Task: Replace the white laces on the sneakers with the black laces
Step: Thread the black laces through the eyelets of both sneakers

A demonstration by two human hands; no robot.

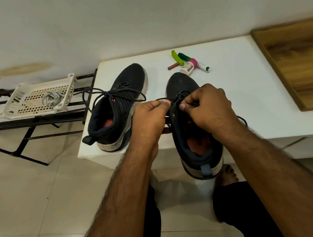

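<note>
White laces (51,99) already out, lying in basket (37,100) left of table (242,86). On table, left sneaker (119,106) fully black-laced; your left hand (150,117) and right hand (207,109) pinch black lace (161,99) at right sneaker (190,134), upper eyelets left

Dark knit-cloth sneaker (121,102) with scuffed white rubber sole, on smooth matt white table (242,86). Left of table: perforated cream plastic basket (26,101) on black metal rack (23,135). Right: wood-grain panel (296,60). Below: glossy floor tiles (29,219).
</note>
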